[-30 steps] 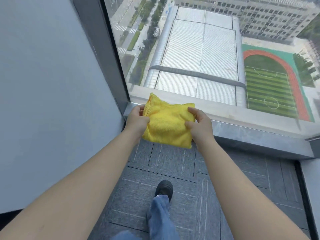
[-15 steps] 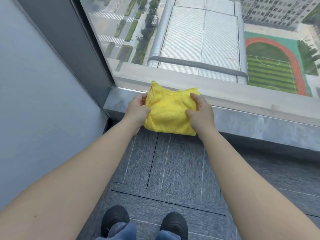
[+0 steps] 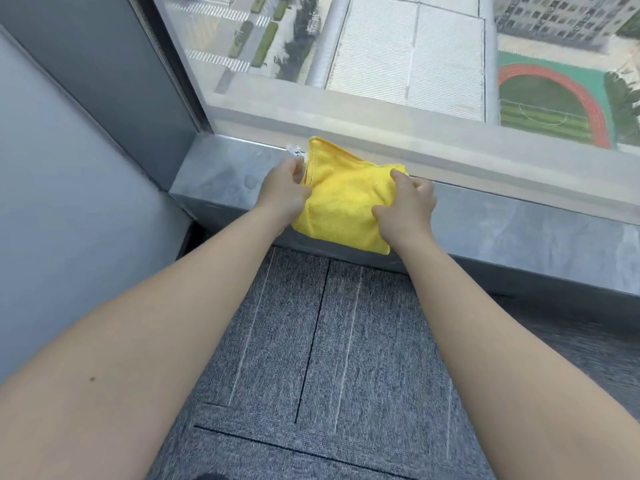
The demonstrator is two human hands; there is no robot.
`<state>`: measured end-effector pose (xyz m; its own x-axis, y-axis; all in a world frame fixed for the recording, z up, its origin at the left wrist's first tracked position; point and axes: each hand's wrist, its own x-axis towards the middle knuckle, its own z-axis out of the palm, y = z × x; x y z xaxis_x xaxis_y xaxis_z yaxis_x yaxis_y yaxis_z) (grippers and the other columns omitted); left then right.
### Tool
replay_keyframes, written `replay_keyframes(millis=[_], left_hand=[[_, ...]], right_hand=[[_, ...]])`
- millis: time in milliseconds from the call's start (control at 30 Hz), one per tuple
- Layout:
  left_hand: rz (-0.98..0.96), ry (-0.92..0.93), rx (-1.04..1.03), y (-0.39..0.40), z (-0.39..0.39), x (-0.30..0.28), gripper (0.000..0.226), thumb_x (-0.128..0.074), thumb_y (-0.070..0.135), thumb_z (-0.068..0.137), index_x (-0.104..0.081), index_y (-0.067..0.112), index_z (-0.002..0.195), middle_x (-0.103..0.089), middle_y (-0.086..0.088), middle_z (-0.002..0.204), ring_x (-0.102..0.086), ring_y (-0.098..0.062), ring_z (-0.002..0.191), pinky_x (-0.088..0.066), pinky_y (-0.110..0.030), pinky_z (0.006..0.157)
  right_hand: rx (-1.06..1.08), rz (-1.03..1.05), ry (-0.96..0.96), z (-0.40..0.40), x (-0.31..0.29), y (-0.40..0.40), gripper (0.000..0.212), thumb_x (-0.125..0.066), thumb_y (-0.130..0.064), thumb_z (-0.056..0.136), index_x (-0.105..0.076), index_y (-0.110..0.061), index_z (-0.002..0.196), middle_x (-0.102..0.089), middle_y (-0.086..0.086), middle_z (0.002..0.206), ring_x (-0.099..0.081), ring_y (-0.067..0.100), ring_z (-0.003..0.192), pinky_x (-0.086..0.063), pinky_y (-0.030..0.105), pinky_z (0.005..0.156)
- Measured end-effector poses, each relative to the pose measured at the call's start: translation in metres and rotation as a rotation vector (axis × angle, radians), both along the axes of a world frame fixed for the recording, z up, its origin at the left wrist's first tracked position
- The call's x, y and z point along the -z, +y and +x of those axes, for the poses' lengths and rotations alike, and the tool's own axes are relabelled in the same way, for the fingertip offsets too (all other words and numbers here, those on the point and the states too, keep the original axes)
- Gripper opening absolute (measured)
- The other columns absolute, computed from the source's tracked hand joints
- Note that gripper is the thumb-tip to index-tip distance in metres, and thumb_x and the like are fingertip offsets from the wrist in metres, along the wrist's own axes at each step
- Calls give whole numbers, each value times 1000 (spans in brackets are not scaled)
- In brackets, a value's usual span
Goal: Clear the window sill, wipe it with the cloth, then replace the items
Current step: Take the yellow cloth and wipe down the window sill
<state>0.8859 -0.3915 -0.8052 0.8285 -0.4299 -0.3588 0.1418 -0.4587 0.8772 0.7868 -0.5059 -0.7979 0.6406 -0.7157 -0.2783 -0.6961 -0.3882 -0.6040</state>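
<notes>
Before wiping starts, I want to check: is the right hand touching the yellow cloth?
Touching. The head view shows the right hand gripping the yellow cloth at its right edge.

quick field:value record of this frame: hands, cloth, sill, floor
left hand: grips the cloth's left edge
right hand: grips the cloth's right side
cloth: yellow, folded, held over the sill, front corner hanging past its edge
sill: grey stone, no items on the visible part
floor: grey carpet tiles
</notes>
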Motion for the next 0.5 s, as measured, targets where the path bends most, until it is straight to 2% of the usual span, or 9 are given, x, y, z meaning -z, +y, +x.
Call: replay_keyframes(millis=[67, 167, 233, 300, 400, 500], left_hand=[[86, -83, 11, 6, -1, 2, 42, -48, -4, 84, -47, 5, 125, -55, -8, 122, -49, -19, 117, -39, -32, 98], [229, -244, -1, 19, 3, 5, 40, -47, 3, 85, -49, 7, 124, -49, -13, 135, -42, -25, 126, -31, -26, 98], [324, -353, 36, 30, 8, 8, 36, -45, 7, 85, -51, 7, 121, -49, -12, 135, -37, -28, 128, -25, -28, 101], [413, -435, 81, 39, 12, 14, 35, -45, 13, 87, -52, 9, 121, -46, -11, 139, -30, -29, 132, -20, -31, 106], [523, -438, 113, 54, 16, 24, 38, -43, 19, 90, -48, 11, 127, -33, -9, 149, -17, -29, 140, -13, -36, 113], [556, -451, 136, 67, 17, 32, 42, -40, 18, 91, -41, 12, 133, -26, -11, 153, -13, -29, 142, -9, -38, 116]], right_hand=[[-35, -132, 65, 1, 0, 7, 57, -49, -8, 87, -33, -12, 141, -21, 15, 149, -24, 32, 134, -23, 34, 109], [-240, -225, 44, 9, 3, 18, 57, -50, -16, 90, -30, -14, 143, -15, 12, 156, -17, 30, 142, -15, 38, 115], [-401, -270, 94, 20, 8, 24, 59, -48, -27, 92, -25, -22, 146, -8, 7, 159, -6, 31, 146, -6, 44, 118], [-499, -255, 216, 28, 16, 29, 60, -41, -43, 93, -15, -35, 147, 5, 0, 160, 9, 34, 146, 5, 56, 115], [-538, -225, 376, 29, 34, 33, 65, -28, -60, 90, 0, -42, 146, 18, -4, 159, 23, 38, 142, 13, 66, 107], [-509, -309, 401, 30, 47, 36, 70, -21, -62, 90, 9, -35, 147, 20, -2, 158, 22, 37, 143, 13, 66, 107]])
